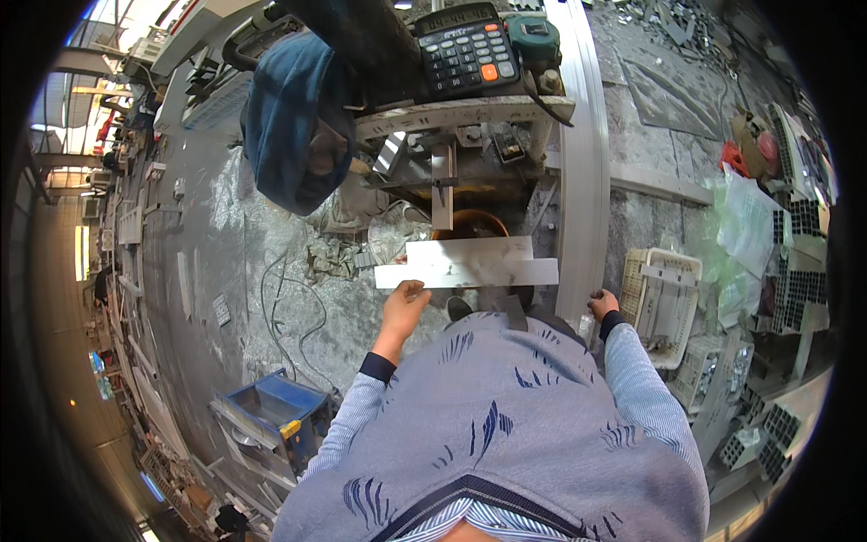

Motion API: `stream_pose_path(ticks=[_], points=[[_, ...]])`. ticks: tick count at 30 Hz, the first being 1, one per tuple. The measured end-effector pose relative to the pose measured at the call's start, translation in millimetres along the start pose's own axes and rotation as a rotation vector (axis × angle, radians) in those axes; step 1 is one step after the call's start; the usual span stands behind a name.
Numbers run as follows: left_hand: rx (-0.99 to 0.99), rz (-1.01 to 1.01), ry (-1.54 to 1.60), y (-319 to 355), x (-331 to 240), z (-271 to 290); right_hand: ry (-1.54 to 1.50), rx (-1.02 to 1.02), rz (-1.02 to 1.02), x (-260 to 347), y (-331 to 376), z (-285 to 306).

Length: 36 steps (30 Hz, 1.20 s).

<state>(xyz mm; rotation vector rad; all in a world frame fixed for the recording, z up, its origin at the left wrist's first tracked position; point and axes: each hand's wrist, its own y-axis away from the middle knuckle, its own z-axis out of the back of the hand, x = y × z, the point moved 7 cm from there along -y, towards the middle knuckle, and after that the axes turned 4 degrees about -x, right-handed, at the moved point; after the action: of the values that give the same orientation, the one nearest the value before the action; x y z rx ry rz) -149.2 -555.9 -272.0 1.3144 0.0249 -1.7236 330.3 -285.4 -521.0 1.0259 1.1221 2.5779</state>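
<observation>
My left hand (pixel 405 312) is closed, its fingertips pinching the near edge of a flat, silvery metal strip (pixel 540 272), close to the strip's left end. A second, wider metal plate (pixel 519 247) lies against the strip's far side, and both run left to right in front of my apron (pixel 488 397). Away to the right, my right hand (pixel 602 305) is apart from the plates, with its fingers curled. What those fingers hold, if anything, cannot be made out. It is near a long aluminium profile (pixel 585 135).
Beyond the plates stands a workbench (pixel 461 113) with a calculator (pixel 466 56), a green tape measure (pixel 533 39) and a blue cloth (pixel 293 117). A cream plastic crate (pixel 688 298) is at right, a blue bin (pixel 280 397) at lower left. Cables (pixel 275 307) trail across the floor.
</observation>
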Motion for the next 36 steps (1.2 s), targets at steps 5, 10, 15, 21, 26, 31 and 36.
stream_pose_path(ticks=[5, 10, 15, 21, 26, 31, 36], points=[[-0.076, -0.032, -0.076, -22.0, -34.9, -23.9, -0.045, 0.064, 0.207, 84.9, -33.5, -9.7], [-0.187, -0.065, -0.255, -64.5, -38.4, -35.6, -0.073, 0.140, 0.438, 165.4, -19.4, -18.0], [-0.156, -0.223, -0.082, -110.7, -49.3, -47.8, -0.063, 0.209, 0.526, 212.0, 14.2, -29.5], [-0.062, -0.089, -0.050, -148.7, -48.8, -75.7, 0.043, 0.264, 0.548, 254.7, 51.4, -24.8], [-0.039, -0.202, 0.076, -146.3, -49.7, -74.0, 0.203, 0.240, 0.640, 318.3, 61.0, -22.7], [0.064, -0.125, 0.221, -156.0, -49.7, -74.1, 0.350, 0.053, 0.927, 400.8, 62.1, -24.6], [0.221, 0.086, 0.531, -159.0, -58.5, -80.6, 0.499, -0.241, 0.965, 453.3, 51.1, -23.8]])
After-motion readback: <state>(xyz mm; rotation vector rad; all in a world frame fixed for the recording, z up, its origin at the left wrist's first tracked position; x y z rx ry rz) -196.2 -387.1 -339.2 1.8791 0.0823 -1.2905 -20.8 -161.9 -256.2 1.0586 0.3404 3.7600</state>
